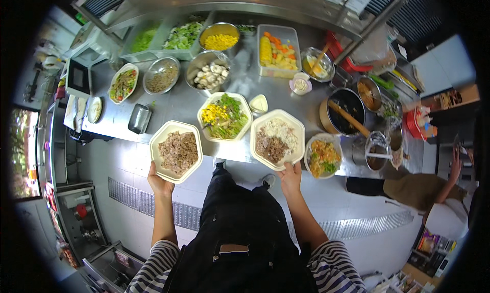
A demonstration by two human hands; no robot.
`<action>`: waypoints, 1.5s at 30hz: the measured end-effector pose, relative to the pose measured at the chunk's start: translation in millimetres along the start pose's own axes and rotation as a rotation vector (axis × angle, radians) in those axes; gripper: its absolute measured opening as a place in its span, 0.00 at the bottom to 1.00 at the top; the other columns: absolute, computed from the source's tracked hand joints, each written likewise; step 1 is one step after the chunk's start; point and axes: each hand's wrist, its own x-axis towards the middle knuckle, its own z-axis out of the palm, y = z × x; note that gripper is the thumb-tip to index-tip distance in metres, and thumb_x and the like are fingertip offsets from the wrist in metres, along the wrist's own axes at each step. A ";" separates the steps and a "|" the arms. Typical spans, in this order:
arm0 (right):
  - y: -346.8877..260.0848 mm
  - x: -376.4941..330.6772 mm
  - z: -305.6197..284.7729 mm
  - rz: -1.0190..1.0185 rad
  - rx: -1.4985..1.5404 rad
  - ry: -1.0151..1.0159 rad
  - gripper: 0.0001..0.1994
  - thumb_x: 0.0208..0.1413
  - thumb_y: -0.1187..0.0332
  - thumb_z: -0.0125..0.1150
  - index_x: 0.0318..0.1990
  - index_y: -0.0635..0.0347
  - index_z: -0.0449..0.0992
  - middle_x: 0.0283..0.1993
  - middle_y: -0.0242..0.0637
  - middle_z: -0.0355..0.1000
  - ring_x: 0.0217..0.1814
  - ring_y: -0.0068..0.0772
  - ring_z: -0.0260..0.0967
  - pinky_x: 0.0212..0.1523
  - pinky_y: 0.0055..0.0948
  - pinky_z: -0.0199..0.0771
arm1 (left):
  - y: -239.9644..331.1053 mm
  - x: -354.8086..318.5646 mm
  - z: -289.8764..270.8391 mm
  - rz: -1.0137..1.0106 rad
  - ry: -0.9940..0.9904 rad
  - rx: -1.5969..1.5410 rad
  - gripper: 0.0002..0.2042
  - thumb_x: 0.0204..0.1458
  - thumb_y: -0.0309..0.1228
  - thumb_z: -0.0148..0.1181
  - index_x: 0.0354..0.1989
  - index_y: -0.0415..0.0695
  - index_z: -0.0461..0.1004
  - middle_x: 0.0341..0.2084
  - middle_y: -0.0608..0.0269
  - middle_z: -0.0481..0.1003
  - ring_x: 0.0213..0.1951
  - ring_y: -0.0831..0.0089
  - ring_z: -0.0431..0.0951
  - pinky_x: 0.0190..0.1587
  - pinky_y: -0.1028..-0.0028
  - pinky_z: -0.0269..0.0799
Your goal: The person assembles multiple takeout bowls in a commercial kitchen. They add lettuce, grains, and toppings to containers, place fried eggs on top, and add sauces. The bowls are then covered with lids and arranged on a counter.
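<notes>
My left hand (pixel 161 183) grips the near edge of a cream hexagonal bowl (pixel 155 162), held up at the counter's front edge with brown cooked grains inside. My right hand (pixel 291 178) has hold of a second cream hexagonal bowl (pixel 300 127), which contains white rice beside brown grains. Between and behind them stands a similar salad bowl (pixel 246 132) of green leaves and yellow corn. A small cream cup (pixel 259 103) sits close by. To the right of my right hand, another cream bowl (pixel 308 166) contains orange food and greens.
The steel counter (pixel 173 104) carries a mushroom bowl (pixel 224 59), a corn bowl (pixel 204 33), a vegetable tub (pixel 262 71) and a dark pot (pixel 326 116) with a wooden spoon (pixel 349 119). An overhead shelf (pixel 224 4) spans the back. Another person (pixel 423 191) stands at right.
</notes>
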 end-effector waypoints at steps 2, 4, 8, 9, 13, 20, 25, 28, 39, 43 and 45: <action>-0.5 -2.3 6.6 -0.038 -0.011 0.031 0.20 0.59 0.77 0.45 0.59 0.53 0.59 0.52 0.37 0.67 0.47 0.33 0.72 0.40 0.32 0.78 | 10.3 20.4 -20.2 0.034 0.064 -0.042 0.24 0.63 0.40 0.34 0.60 0.35 0.59 0.58 0.45 0.63 0.57 0.51 0.65 0.62 0.54 0.59; 2.7 -7.3 13.3 -0.100 -0.042 0.050 0.21 0.58 0.77 0.44 0.60 0.55 0.58 0.54 0.39 0.66 0.48 0.35 0.72 0.41 0.33 0.79 | 26.7 36.2 -21.5 0.092 0.075 -0.037 0.24 0.63 0.40 0.34 0.60 0.35 0.59 0.57 0.46 0.63 0.57 0.51 0.65 0.62 0.54 0.59; -17.7 -31.2 82.6 -0.121 -0.149 -0.088 0.19 0.59 0.78 0.45 0.58 0.56 0.59 0.51 0.38 0.67 0.45 0.30 0.71 0.40 0.28 0.78 | 87.6 77.8 -33.2 0.173 0.085 -0.037 0.24 0.62 0.40 0.37 0.60 0.35 0.59 0.56 0.47 0.65 0.56 0.52 0.66 0.61 0.55 0.59; -15.4 -35.4 108.9 -0.098 -0.171 -0.117 0.19 0.59 0.78 0.44 0.58 0.56 0.59 0.51 0.39 0.67 0.45 0.31 0.71 0.41 0.29 0.78 | 106.1 93.7 -43.9 0.178 0.061 -0.034 0.23 0.62 0.40 0.38 0.60 0.35 0.59 0.56 0.47 0.65 0.56 0.53 0.66 0.61 0.55 0.59; 70.3 -31.5 206.5 0.085 -0.083 -0.223 0.22 0.59 0.79 0.43 0.61 0.56 0.58 0.55 0.41 0.66 0.52 0.38 0.70 0.44 0.36 0.79 | 202.8 143.6 -81.0 0.176 0.041 -0.059 0.23 0.62 0.40 0.40 0.59 0.36 0.60 0.54 0.48 0.67 0.54 0.55 0.68 0.60 0.57 0.61; 184.0 -20.7 325.9 0.207 -0.118 -0.103 0.24 0.58 0.76 0.43 0.63 0.53 0.55 0.57 0.39 0.66 0.52 0.37 0.71 0.44 0.37 0.79 | 304.4 218.0 -120.4 0.143 0.127 0.000 0.22 0.61 0.40 0.41 0.58 0.37 0.61 0.53 0.48 0.67 0.55 0.56 0.67 0.58 0.56 0.63; 189.8 11.4 330.5 0.188 -0.229 -0.002 0.25 0.57 0.71 0.52 0.62 0.57 0.57 0.52 0.42 0.69 0.47 0.36 0.73 0.38 0.34 0.78 | 315.7 274.3 -148.9 0.050 0.140 -0.126 0.22 0.60 0.37 0.42 0.59 0.37 0.61 0.53 0.48 0.67 0.55 0.55 0.67 0.60 0.58 0.60; 164.7 5.9 330.7 0.187 -0.844 0.123 0.29 0.55 0.69 0.59 0.63 0.62 0.56 0.50 0.46 0.70 0.44 0.37 0.74 0.35 0.33 0.76 | 305.6 293.5 -166.8 0.139 0.165 -0.097 0.22 0.54 0.31 0.43 0.57 0.37 0.62 0.51 0.50 0.68 0.54 0.56 0.68 0.59 0.59 0.62; 141.3 315.9 801.5 -0.945 -1.871 -0.547 0.39 0.47 0.62 0.67 0.67 0.49 0.55 0.67 0.56 0.50 0.68 0.55 0.51 0.59 0.45 0.64 | 283.1 294.9 -133.7 0.530 0.490 0.358 0.22 0.54 0.30 0.45 0.58 0.39 0.57 0.53 0.53 0.64 0.55 0.62 0.66 0.58 0.64 0.63; 186.9 366.4 818.9 -0.653 -2.393 -0.431 0.37 0.45 0.66 0.66 0.65 0.49 0.58 0.68 0.54 0.50 0.67 0.52 0.55 0.60 0.40 0.65 | 286.7 286.8 -126.1 0.527 0.514 0.286 0.21 0.57 0.31 0.44 0.58 0.38 0.57 0.52 0.54 0.64 0.54 0.64 0.67 0.56 0.66 0.64; 175.2 384.3 805.1 -0.696 -2.280 -0.560 0.33 0.44 0.68 0.65 0.62 0.49 0.64 0.66 0.52 0.56 0.63 0.51 0.60 0.57 0.39 0.67 | 285.4 288.7 -123.0 0.533 0.520 0.340 0.20 0.58 0.32 0.43 0.58 0.38 0.57 0.52 0.54 0.64 0.53 0.65 0.68 0.55 0.67 0.64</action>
